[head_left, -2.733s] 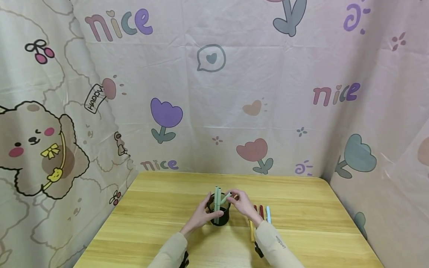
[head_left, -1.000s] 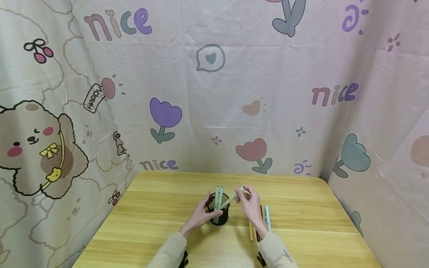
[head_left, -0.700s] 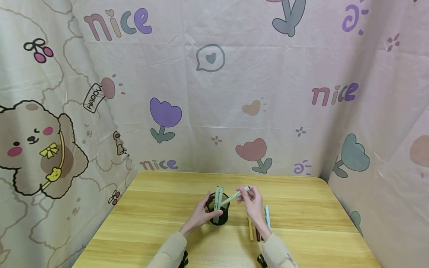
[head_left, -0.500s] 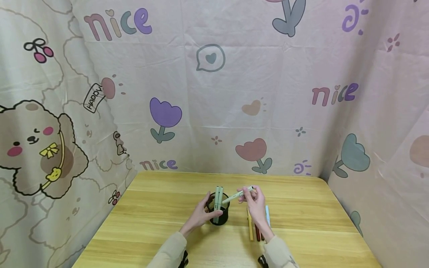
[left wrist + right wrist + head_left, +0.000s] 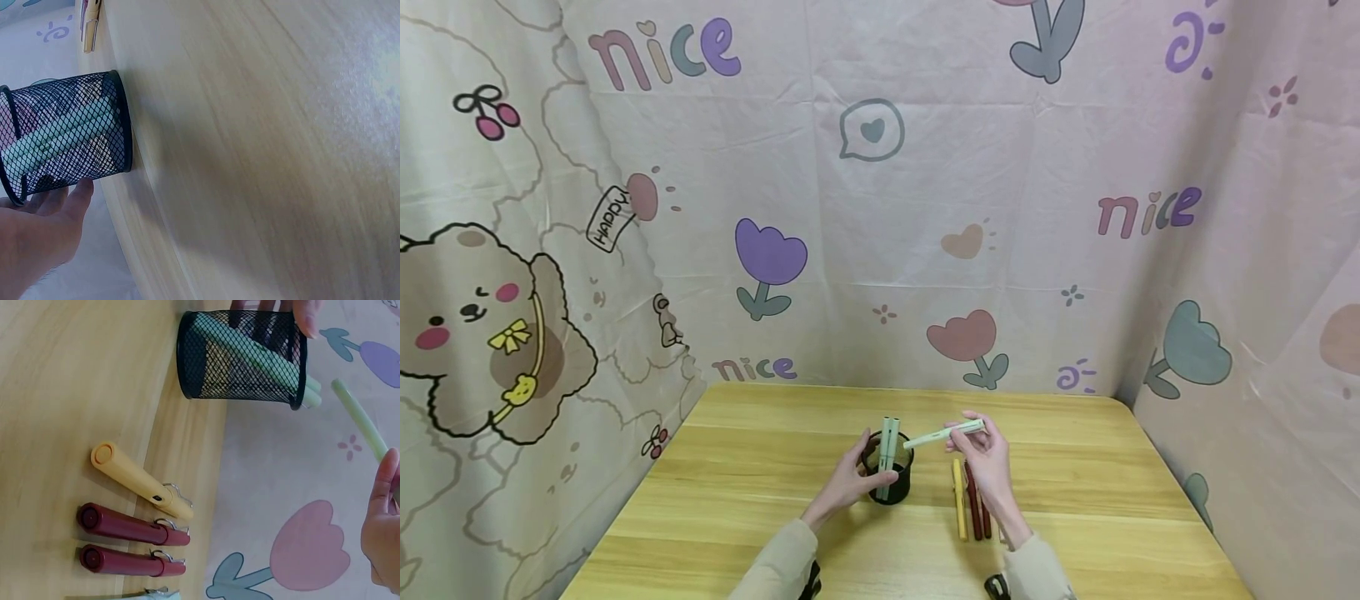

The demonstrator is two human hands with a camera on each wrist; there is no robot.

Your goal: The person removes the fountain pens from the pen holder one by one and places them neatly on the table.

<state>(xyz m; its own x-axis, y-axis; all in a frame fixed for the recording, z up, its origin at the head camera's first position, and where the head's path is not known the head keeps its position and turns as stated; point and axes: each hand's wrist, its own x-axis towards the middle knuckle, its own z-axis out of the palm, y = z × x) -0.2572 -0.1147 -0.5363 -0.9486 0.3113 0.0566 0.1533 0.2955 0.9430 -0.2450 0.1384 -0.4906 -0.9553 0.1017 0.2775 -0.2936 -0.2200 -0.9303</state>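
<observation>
A black mesh pen holder [image 5: 901, 490] stands upright on the table, and my left hand [image 5: 848, 482] grips its left side, thumb in front and fingers behind. Two light green pens [image 5: 887, 442] lean inside it; the left wrist view shows them through the mesh [image 5: 62, 134]. My right hand [image 5: 987, 462] pinches a third light green pen [image 5: 357, 415] near one end. That pen is tilted, its free end just outside the holder's rim at the right, apart from it in the right wrist view.
On the wooden table [image 5: 737, 467], right of the holder, lie a yellow pen [image 5: 134, 480], two dark red pens [image 5: 119, 525] and a light blue pen [image 5: 150, 595], side by side. The right forearm passes over part of this row. A printed curtain [image 5: 865, 208] hangs behind the table.
The right hand has drawn the green pen up out of the holder and moved right with it, the pen now lying flatter. The left hand has stayed on the holder.
</observation>
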